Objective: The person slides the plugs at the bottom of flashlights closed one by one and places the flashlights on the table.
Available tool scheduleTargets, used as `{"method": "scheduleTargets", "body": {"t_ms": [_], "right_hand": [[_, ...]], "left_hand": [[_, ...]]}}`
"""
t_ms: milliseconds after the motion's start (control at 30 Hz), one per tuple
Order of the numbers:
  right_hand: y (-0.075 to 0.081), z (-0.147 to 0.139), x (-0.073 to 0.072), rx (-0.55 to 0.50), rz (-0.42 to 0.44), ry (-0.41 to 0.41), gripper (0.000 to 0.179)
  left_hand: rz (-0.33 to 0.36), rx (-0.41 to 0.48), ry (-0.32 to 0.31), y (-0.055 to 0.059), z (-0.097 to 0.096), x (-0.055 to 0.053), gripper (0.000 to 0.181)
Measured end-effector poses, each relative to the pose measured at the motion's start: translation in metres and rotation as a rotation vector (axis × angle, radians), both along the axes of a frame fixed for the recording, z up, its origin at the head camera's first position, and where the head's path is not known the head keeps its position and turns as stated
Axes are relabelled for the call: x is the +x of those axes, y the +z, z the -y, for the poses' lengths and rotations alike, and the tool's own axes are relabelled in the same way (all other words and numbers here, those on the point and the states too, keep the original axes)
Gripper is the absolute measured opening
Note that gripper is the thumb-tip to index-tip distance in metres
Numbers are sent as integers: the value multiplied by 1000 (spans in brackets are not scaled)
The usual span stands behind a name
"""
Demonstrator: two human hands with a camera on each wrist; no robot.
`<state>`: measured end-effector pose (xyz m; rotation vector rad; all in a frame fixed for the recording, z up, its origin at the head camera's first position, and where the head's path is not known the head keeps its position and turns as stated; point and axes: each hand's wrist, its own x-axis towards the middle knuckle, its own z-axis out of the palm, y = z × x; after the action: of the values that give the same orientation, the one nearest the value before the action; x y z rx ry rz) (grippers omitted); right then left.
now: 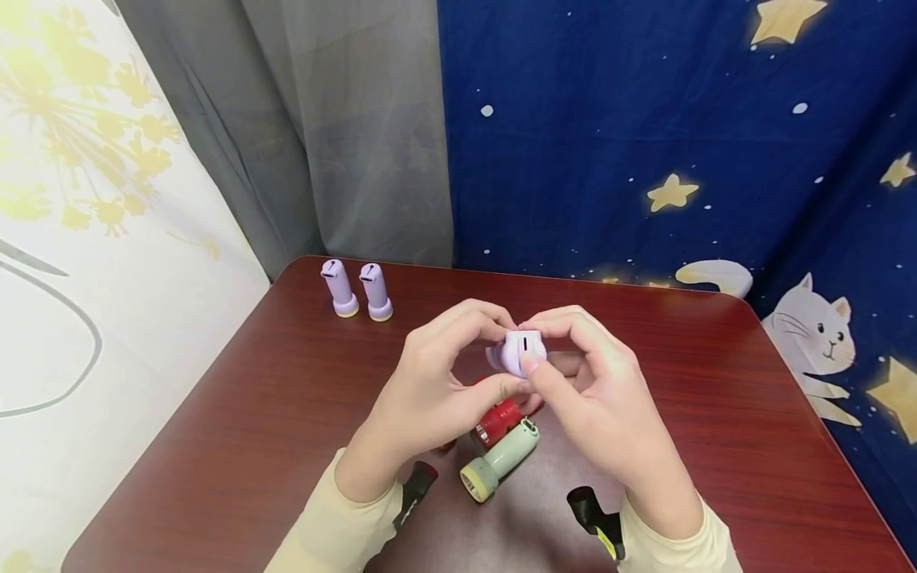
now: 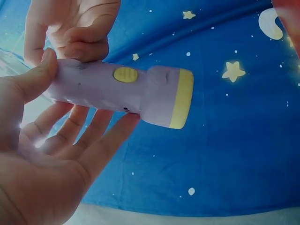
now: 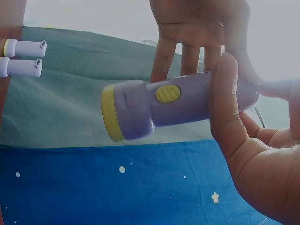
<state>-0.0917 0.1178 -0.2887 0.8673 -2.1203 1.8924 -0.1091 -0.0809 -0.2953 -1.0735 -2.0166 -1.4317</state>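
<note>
Both hands hold a lavender flashlight [image 1: 512,356] above the table, its tail end with a dark slot turned up toward the head view. My left hand [image 1: 430,390] grips the body, thumb on one side and fingers spread along the other. With thumb and fingers, my right hand [image 1: 609,406] pinches the tail end. A yellow switch [image 2: 125,74] and a yellow rim [image 3: 110,112] around the head of this flashlight show in the wrist views. Below the hands, a green flashlight [image 1: 510,450] lies beside a red flashlight [image 1: 497,422], partly hidden by the hands.
Two more lavender flashlights, the left one [image 1: 340,288] and the right one [image 1: 376,293], stand lens-down near the far left corner of the dark red table [image 1: 286,414]. Grey and blue star-patterned curtains [image 1: 609,159] hang behind the far edge. Black devices sit at both wrists.
</note>
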Motion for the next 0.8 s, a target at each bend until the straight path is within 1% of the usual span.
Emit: {"method": "scheduleTargets", "body": {"t_ms": [100, 200, 300, 367, 467, 567, 667, 733, 800], "right_hand": [[2, 1, 1, 65, 70, -41, 26], [2, 1, 1, 151, 132, -90, 34], [1, 3, 1, 199, 138, -138, 36], [0, 4, 0, 200, 114, -158, 35], [-2, 5, 0, 180, 36, -171, 34], [-3, 5, -1, 156, -21, -166, 37], [-4, 4, -1, 132, -51, -148, 43], [-3, 2, -2, 118, -78, -145, 45], [-3, 1, -3, 105, -110, -144, 47]], "left_hand": [[43, -4, 15, 0, 0, -1, 27], [59, -45, 57, -1, 0, -1, 26], [57, -83, 83, -3, 0, -2, 26], [49, -101, 97, -3, -1, -2, 27], [55, -116, 103, -2, -1, -1, 29], [85, -131, 101, 0, -1, -1, 34], [123, -135, 95, 1, 1, 0, 36], [128, -132, 95, 2, 2, 0, 37], [115, -120, 97, 1, 3, -1, 37]]}}
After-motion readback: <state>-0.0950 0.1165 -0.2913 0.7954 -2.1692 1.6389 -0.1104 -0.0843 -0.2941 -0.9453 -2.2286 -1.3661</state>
